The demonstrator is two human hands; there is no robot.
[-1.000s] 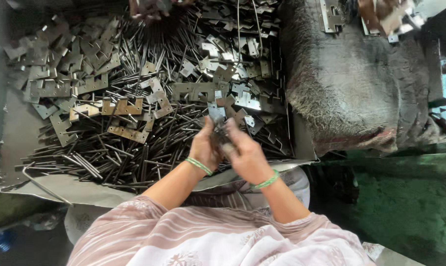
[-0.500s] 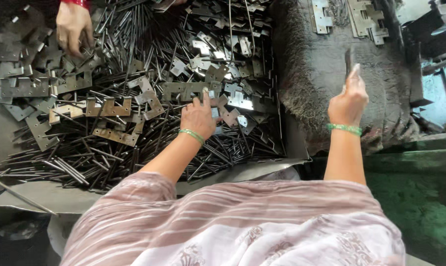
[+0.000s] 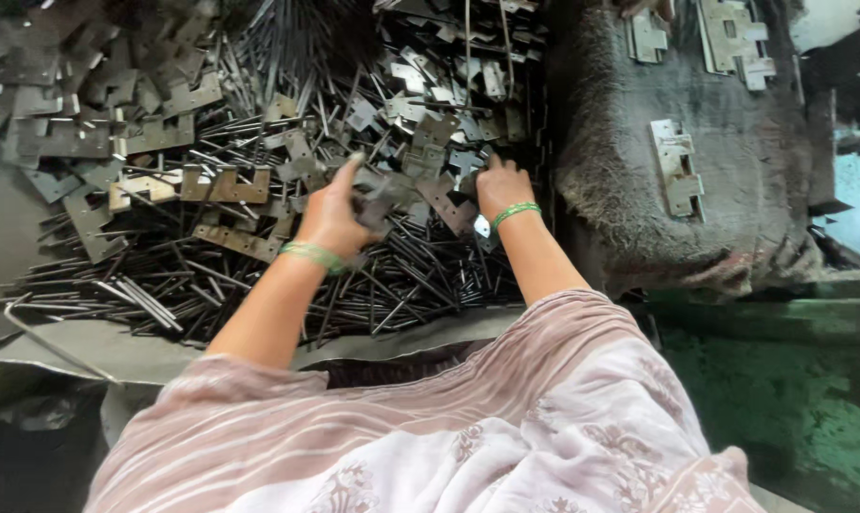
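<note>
Where half a second ago the right hand (image 3: 502, 187) hung over the fuzzy grey mat (image 3: 611, 190), I now see it back on the pile of metal plates and pins (image 3: 259, 218), left of that mat, fingers curled down, grip unclear; the left hand (image 3: 333, 214) clutches a dark plate (image 3: 382, 198), thumb raised.
</note>
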